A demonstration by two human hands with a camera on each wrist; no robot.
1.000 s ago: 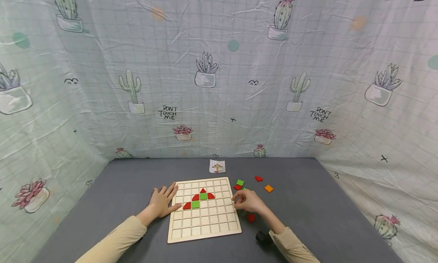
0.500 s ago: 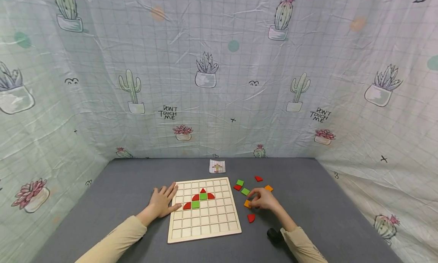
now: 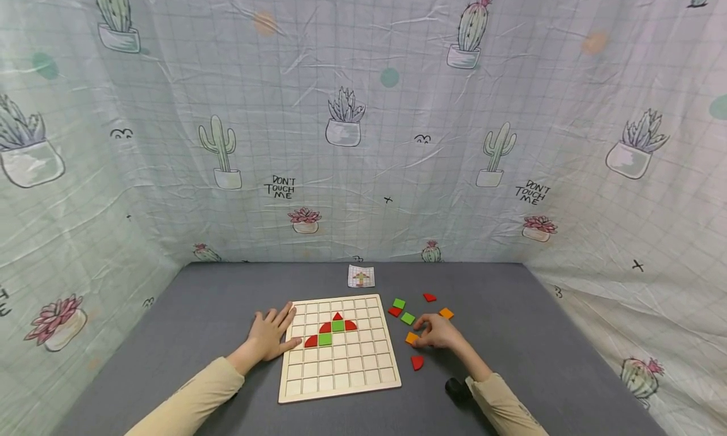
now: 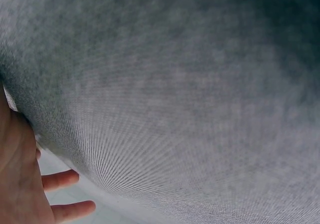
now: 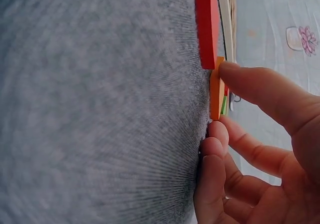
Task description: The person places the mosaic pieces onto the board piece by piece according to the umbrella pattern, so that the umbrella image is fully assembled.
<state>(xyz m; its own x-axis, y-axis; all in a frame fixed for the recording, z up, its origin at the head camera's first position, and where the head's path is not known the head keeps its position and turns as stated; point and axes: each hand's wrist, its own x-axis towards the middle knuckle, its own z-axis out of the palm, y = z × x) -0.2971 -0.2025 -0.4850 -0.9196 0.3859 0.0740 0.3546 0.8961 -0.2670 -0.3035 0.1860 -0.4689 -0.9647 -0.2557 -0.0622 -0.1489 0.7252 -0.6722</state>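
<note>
A pale wooden grid board (image 3: 341,366) lies on the grey table, with red and green tiles set in its upper middle, among them a green square (image 3: 325,339) and a red quarter-circle (image 3: 311,341). Fingers spread, my left hand (image 3: 267,335) rests at the board's left edge; in the left wrist view only part of that hand (image 4: 22,179) shows. Right of the board, my right hand (image 3: 437,332) pinches an orange square tile (image 5: 216,89) between thumb and fingertips, low at the table surface. A red tile (image 3: 417,362) lies just nearer than it.
Loose tiles lie around the right hand: green squares (image 3: 407,318), a red piece (image 3: 429,297) and another orange square (image 3: 446,313). A small printed pattern card (image 3: 361,276) sits behind the board. By the right wrist is a black object (image 3: 457,390). A cactus-print cloth (image 3: 363,171) hangs behind.
My right hand has moved right, from the board's right edge to the orange tile, its fingers now on it. The left hand stays in place.
</note>
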